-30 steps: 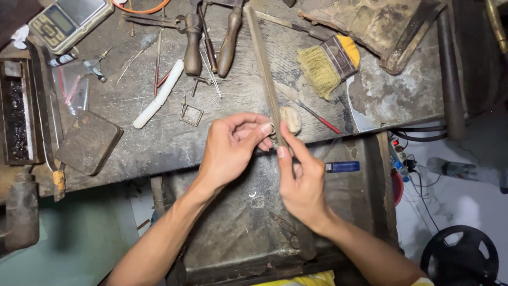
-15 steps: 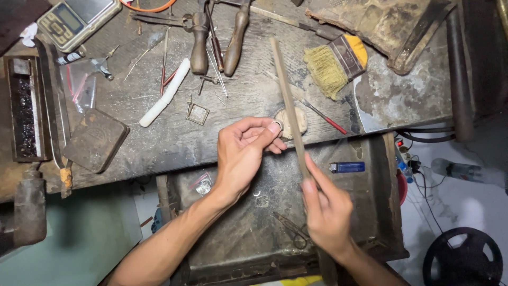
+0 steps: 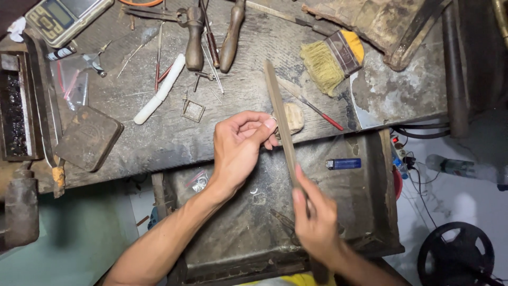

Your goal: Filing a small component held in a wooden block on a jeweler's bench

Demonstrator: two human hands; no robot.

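1. Left hand (image 3: pixel 241 148): forearm enters from the lower left and rises diagonally; fingers curled, thumb and forefinger pressed together on a small metal ring (image 3: pixel 274 122), only partly visible, at the front edge of the surface (image 3: pixel 159 140).
2. Right hand (image 3: pixel 316 222): enters from the lower edge, motion-blurred; fingers wrapped around the lower end of a long flat file (image 3: pixel 280 127), forefinger extended along the blade.
3. Long flat file: runs up and slightly left from the right hand, passing just beside the left fingertips and touching or nearly touching the ring; its tip lies over the surface.
4. Bench peg (image 3: pixel 293 117): small pale wooden block just right of the ring, behind the file.
5. Drawer (image 3: pixel 360 212): dark open tray below the surface, beneath both hands; a blue lighter (image 3: pixel 344 163) lies in its right part.
6. Paintbrush (image 3: pixel 332 59): wide, pale bristles and yellow handle, on the surface upper right of the file tip.
7. White stick (image 3: pixel 159 96): lies diagonally on the surface, left of the left hand; a small square wire frame (image 3: pixel 193 110) sits just beside it.
8. Digital scale (image 3: pixel 66 17): upper left corner, well apart from both hands.
9. Wooden-handled tools (image 3: pixel 233 37): top centre, near the file tip.
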